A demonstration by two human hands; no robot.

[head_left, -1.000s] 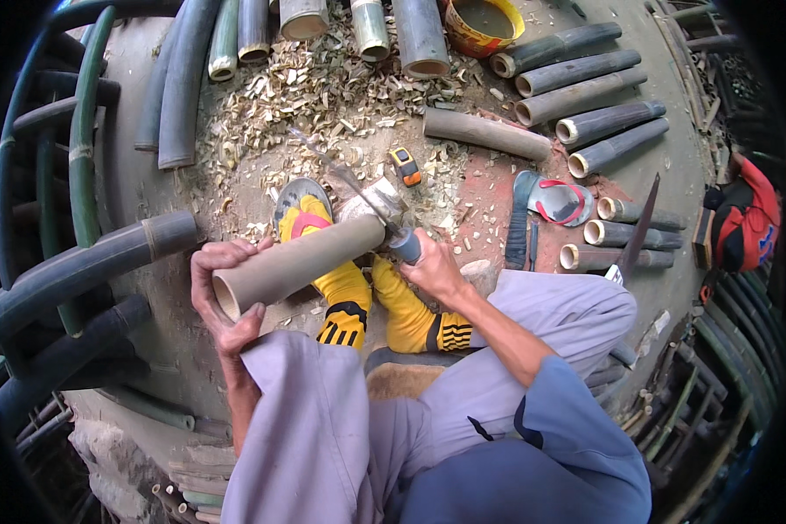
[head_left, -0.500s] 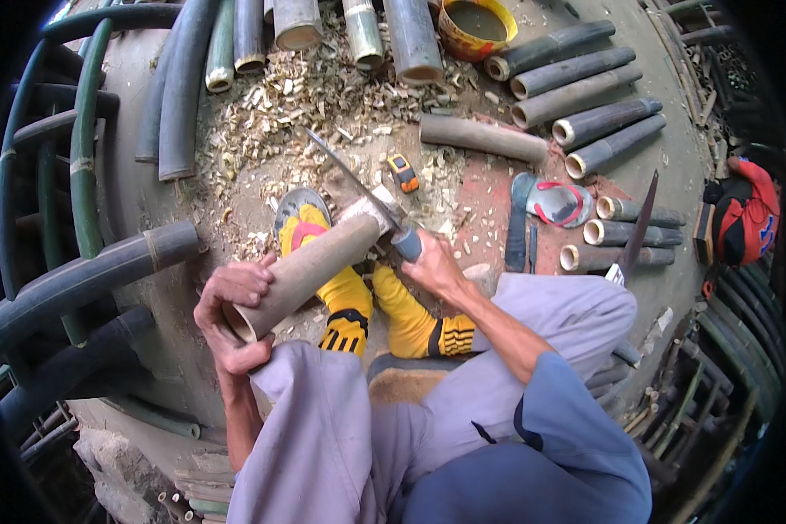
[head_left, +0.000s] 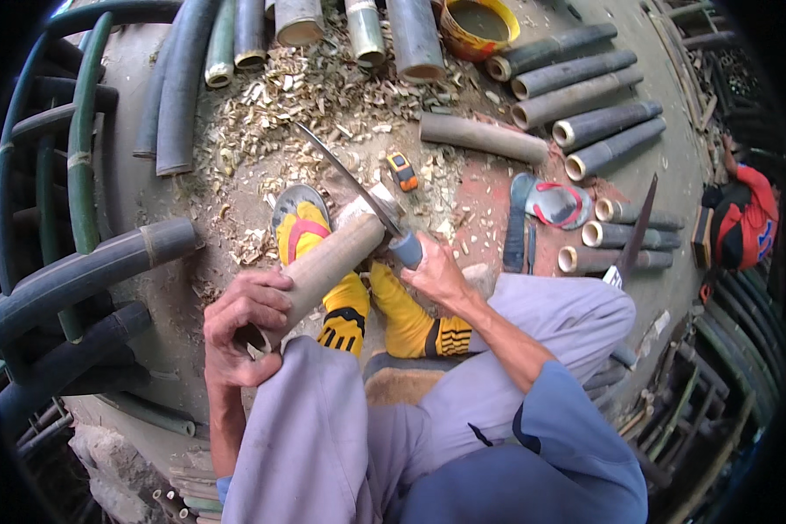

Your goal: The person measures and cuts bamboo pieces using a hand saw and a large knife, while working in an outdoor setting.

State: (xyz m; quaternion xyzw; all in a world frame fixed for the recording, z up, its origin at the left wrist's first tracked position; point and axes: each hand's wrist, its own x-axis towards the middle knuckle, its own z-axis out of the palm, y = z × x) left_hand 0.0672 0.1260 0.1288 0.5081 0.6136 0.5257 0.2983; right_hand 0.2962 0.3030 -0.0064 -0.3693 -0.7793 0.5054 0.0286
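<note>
My left hand wraps around the near end of a brown bamboo tube, its fingers over the top and its thumb by the hollow opening. The tube slants away to the right, its pale far end above the ground between my feet. In my right hand is the grey-blue handle of a long, curved knife. Its blade crosses the tube near the pale far end and points away to the left. Whether the edge bites into the bamboo I cannot make out.
Wood chips cover the ground ahead. An orange-black tape measure lies beyond the blade. Cut bamboo tubes and a yellow-red bucket stand farther off. A loose sandal and an upright blade are at right.
My left hand has shifted slightly right along with the tube's near end, covering more of its opening. The knife remains across the far end, its tip slightly farther left.
</note>
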